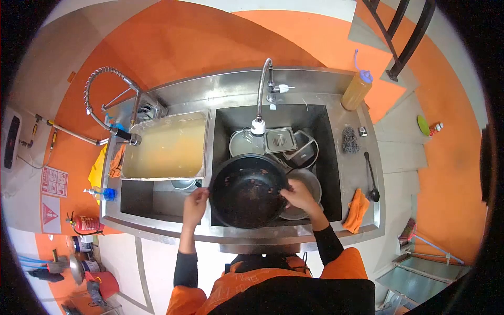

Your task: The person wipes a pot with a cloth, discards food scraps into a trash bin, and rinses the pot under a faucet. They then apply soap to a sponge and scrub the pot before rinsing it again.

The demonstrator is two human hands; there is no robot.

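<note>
A round black pan (249, 191) with brownish food bits inside is held over the front of the right sink basin. My left hand (196, 203) grips its left rim, fingers closed. On the opposite side my right hand (301, 196) is closed on the rim. Behind and under the pan, the basin holds a metal lid (281, 140), a steel container (301, 150) and a round metal bowl (310, 181), partly covered by the pan and my right hand. The white-tipped faucet (258, 126) hangs just behind the pan.
A large tray of cloudy yellowish liquid (167, 147) spans the left basin. On the right ledge are a scouring pad (350, 140), a black ladle (374, 195), an orange cloth (356, 211) and a squeeze bottle (356, 92). A blue soap bottle (108, 194) stands at left.
</note>
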